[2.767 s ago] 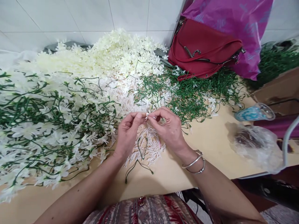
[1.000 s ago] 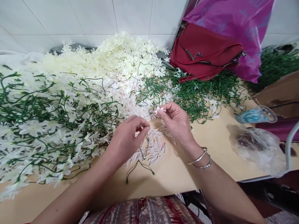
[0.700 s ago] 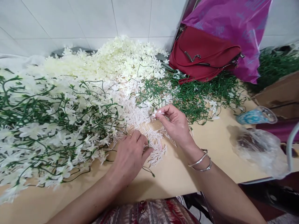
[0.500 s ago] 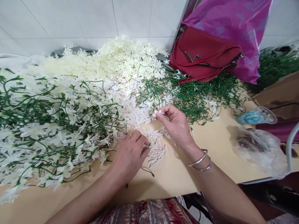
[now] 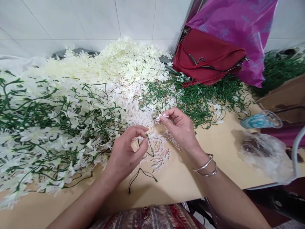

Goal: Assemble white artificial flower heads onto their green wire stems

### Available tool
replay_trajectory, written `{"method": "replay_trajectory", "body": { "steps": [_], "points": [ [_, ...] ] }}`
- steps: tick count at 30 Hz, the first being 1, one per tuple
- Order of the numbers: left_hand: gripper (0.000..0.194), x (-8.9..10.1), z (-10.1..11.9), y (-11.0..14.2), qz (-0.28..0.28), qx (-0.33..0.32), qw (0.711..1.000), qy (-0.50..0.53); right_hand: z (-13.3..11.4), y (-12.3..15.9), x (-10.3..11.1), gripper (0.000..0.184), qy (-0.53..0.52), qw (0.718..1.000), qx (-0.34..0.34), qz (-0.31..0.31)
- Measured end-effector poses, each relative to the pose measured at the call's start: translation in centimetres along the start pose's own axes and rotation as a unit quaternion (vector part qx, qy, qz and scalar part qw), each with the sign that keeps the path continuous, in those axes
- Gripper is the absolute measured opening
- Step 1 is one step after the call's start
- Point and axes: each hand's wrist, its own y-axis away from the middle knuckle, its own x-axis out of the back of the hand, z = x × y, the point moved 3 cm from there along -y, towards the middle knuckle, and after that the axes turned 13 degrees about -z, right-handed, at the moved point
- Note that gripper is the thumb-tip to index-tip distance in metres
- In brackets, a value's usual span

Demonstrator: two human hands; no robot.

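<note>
Between the thumb and fingers of my left hand (image 5: 127,151) is a thin green plastic stem (image 5: 150,147), its tip sticking up at the fingertips. My right hand (image 5: 178,127) pinches a small white artificial flower (image 5: 162,117), a little above and to the right of the left fingertips. Another bent green stem (image 5: 140,171) lies on the table below my left hand. Under and beyond both hands spreads a pile of thin white stamen sticks (image 5: 140,114).
Assembled white flowers on green stems (image 5: 59,136) cover the left side. Cream petals (image 5: 128,60) are heaped by the wall; loose green stems (image 5: 202,101) lie right of them. A red handbag (image 5: 207,57), a plastic cup (image 5: 262,119) and a clear plastic bag (image 5: 267,152) stand farther right.
My left hand has risen from the table and turned, with a green stem now showing at its fingertips. My right hand has stayed nearly still with the white flower.
</note>
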Motion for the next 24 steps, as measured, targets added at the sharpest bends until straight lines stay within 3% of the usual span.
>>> {"method": "replay_trajectory", "body": {
  "steps": [11, 18, 24],
  "points": [
    [0.009, -1.4, -3.1, 0.2, 0.041, 0.081, 0.976, 0.198, -0.2, 0.1, -0.4, 0.012, -0.037, 0.998, -0.022, -0.049],
    [0.014, -1.8, -4.0, 0.2, 0.038, 0.05, 0.978, 0.201, -0.5, 0.4, -0.9, 0.012, -0.086, 0.983, -0.032, -0.158],
    [0.023, -1.9, -3.6, -0.1, 0.01, -0.008, 0.992, 0.128, -0.6, 0.8, -2.4, 0.009, -0.049, 0.969, -0.015, -0.24]
  ]
}}
